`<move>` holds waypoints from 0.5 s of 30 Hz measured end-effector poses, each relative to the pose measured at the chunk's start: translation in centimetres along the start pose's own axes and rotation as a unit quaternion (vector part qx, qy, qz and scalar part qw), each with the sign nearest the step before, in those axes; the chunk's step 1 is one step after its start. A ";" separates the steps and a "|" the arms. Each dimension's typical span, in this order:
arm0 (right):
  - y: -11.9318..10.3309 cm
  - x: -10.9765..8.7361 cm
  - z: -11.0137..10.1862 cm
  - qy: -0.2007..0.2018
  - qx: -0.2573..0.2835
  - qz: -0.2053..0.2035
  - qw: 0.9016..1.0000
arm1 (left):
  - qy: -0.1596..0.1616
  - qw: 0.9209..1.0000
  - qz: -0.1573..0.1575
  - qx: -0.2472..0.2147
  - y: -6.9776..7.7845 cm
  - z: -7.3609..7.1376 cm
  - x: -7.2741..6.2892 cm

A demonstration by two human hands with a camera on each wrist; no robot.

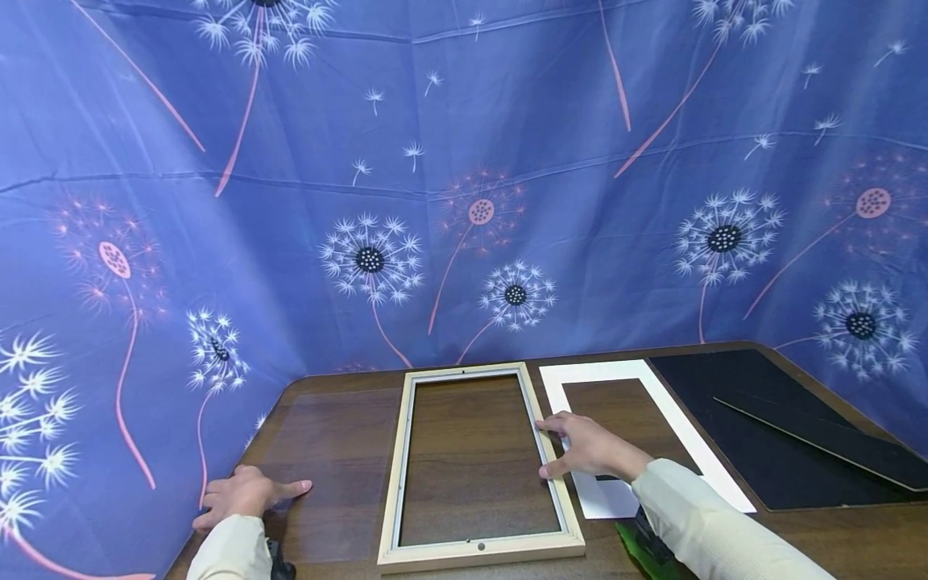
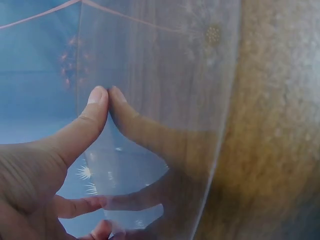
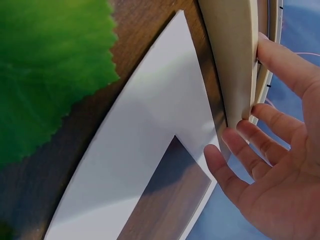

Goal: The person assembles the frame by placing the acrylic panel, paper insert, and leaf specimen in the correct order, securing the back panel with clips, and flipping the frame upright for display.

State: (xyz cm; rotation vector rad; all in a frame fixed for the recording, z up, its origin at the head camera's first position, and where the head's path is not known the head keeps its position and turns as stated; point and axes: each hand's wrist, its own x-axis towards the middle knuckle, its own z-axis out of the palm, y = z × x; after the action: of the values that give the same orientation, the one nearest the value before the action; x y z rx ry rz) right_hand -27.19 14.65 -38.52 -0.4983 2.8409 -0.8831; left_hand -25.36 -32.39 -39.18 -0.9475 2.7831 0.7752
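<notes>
A pale wooden picture frame lies flat in the middle of the table, with wood grain showing through its opening. At its right rail is my right hand; thumb and index fingertip touch the rail, and the other fingers extend loosely beside its outer side. Left of the frame lies a clear, glossy sheet. My left hand is at that sheet's left side, thumb stretched out with its tip on the sheet, which mirrors the thumb and fingers.
A white mat with a rectangular window lies right of the frame, under my right forearm. Further right is a black backing board with a narrow black stand leg angled across it. A green leaf-shaped piece is near my right wrist. Blue patterned cloth hangs behind.
</notes>
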 end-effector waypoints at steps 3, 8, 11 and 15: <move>0.1 -0.1 0.0 0.001 0.000 0.001 1.000 | 0.004 1.000 0.012 0.010 0.1 -0.4 -0.1; 0.2 -0.1 -0.1 0.001 0.003 0.003 1.000 | 0.020 0.999 0.030 0.022 0.1 -1.2 0.0; 0.2 -0.1 -0.1 0.000 0.002 0.002 1.000 | 0.031 0.999 0.036 0.023 0.0 -1.6 0.1; 0.2 0.0 0.0 0.000 -0.001 0.001 1.000 | 0.044 0.997 0.052 0.028 0.0 -2.1 0.1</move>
State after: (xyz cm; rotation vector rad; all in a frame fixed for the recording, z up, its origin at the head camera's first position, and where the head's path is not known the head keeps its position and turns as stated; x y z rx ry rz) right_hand -27.23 14.87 -38.63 -0.4951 2.8422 -0.8787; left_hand -25.29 -33.49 -37.43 -0.8545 2.9328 0.6816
